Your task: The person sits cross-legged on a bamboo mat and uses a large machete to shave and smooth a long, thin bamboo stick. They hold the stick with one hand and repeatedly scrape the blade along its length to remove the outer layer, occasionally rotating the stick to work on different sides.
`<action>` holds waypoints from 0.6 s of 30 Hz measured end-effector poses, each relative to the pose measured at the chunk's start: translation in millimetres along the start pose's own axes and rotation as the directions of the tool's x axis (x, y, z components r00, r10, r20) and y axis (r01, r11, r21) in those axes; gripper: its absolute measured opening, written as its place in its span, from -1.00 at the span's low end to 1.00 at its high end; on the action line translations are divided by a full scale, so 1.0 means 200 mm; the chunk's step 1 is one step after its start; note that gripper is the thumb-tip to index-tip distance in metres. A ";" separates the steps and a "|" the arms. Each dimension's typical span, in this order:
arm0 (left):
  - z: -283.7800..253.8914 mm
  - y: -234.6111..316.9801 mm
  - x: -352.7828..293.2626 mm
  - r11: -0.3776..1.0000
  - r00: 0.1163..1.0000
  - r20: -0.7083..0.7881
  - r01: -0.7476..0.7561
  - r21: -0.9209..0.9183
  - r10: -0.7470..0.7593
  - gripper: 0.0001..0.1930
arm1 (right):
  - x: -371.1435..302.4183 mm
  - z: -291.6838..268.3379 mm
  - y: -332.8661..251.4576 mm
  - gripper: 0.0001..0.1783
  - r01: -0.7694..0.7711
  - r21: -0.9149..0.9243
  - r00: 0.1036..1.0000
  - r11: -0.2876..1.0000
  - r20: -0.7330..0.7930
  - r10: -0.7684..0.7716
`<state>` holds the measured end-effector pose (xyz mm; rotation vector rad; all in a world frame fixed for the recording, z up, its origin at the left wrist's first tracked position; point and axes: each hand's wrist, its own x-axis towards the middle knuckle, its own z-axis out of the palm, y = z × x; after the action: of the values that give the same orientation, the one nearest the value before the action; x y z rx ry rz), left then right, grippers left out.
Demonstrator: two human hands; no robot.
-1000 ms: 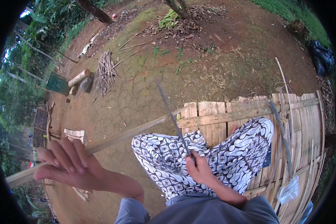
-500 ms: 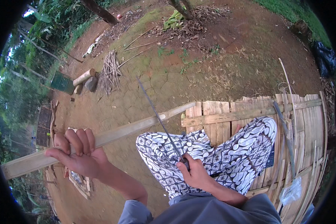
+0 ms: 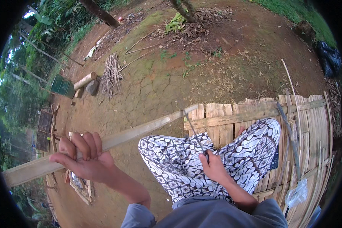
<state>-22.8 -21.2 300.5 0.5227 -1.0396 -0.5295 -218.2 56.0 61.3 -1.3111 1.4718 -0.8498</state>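
Across our white-and-dark patterned cloth (image 3: 178,163): two hands apart, both clamped.
Our left hand (image 3: 83,161) grips a long pale bamboo strip (image 3: 140,130), far end by the slatted bamboo surface (image 3: 218,110); our right hand (image 3: 215,167) holds a thin dark-bladed knife (image 3: 196,133) across it, contact unclear.

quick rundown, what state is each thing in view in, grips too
left grip, shut around wooden strip
right grip, shut around knife handle
wooden strip, held slanting
knife, unsheathed; contact with strip unclear
clear plastic bag, crumpled
stick pile, heaped on ground
log, lying down
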 end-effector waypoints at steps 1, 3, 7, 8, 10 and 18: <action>0.00 0.00 0.00 1.000 1.000 0.009 -0.001 -0.003 0.001 -0.48 | -0.02 0.01 -0.04 -0.59 0.006 0.059 0.999 0.998 0.038 -0.009; 0.01 0.00 -0.01 1.000 1.000 0.028 0.006 -0.002 -0.006 -0.48 | -0.07 0.00 -0.14 -0.62 0.053 0.152 0.990 0.987 0.120 -0.072; -0.05 0.01 0.00 0.994 0.954 0.299 0.042 -0.098 -0.010 -0.47 | -0.09 -0.01 -0.26 -0.71 0.246 0.219 0.950 0.944 0.140 -0.280; -0.06 0.01 0.00 0.993 0.950 0.313 0.050 -0.105 -0.014 -0.48 | -0.07 0.02 -0.23 -0.71 0.274 0.203 0.947 0.940 0.114 -0.301; -0.06 0.01 0.01 0.990 0.939 0.344 0.067 -0.127 -0.020 -0.48 | -0.04 0.10 -0.10 -0.70 0.303 0.176 0.951 0.937 0.007 -0.309; -0.10 0.00 -0.01 0.995 0.975 0.224 0.026 -0.098 -0.003 -0.48 | 0.01 0.01 -0.03 -0.60 -0.086 0.154 0.995 0.984 0.060 0.077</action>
<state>-6.1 -17.3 290.1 0.3879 -1.2173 -0.6614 -214.0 53.8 66.1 -1.1411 1.3782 -0.8527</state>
